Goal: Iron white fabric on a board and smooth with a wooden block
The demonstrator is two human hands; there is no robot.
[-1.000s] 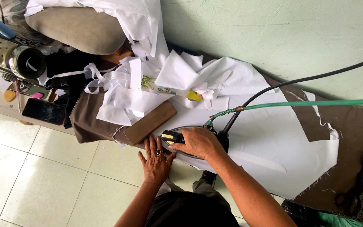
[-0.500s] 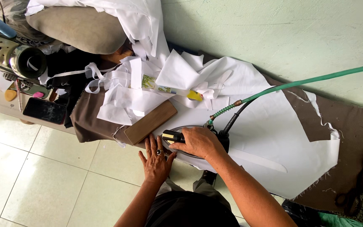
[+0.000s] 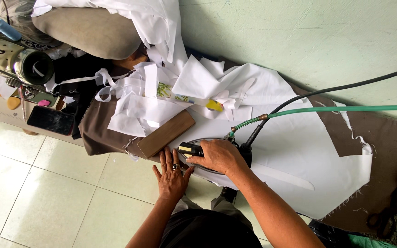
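My right hand (image 3: pixel 218 157) grips the black handle of a steam iron (image 3: pixel 194 150) that rests on white fabric (image 3: pixel 299 151) spread over a brown-covered ironing board (image 3: pixel 387 138). A green hose (image 3: pixel 345 109) and a black cable (image 3: pixel 336 89) run from the iron off to the right. My left hand (image 3: pixel 171 174), wearing a ring, lies flat with fingers spread at the near edge of the board, just left of the iron. A brown wooden block (image 3: pixel 165 133) sits on the cloth just beyond my left hand.
A heap of white cloth pieces (image 3: pixel 161 96) and a ruler with a yellow end (image 3: pixel 194 100) lie at the board's left. A sewing machine (image 3: pixel 12 57) and a dark phone (image 3: pixel 50 120) stand at far left. A tiled floor (image 3: pixel 47 193) lies below, and a pale green wall (image 3: pixel 299 41) behind.
The green hose has dropped and straightened toward level at the right. Both hands and the iron stay nearly where they were.
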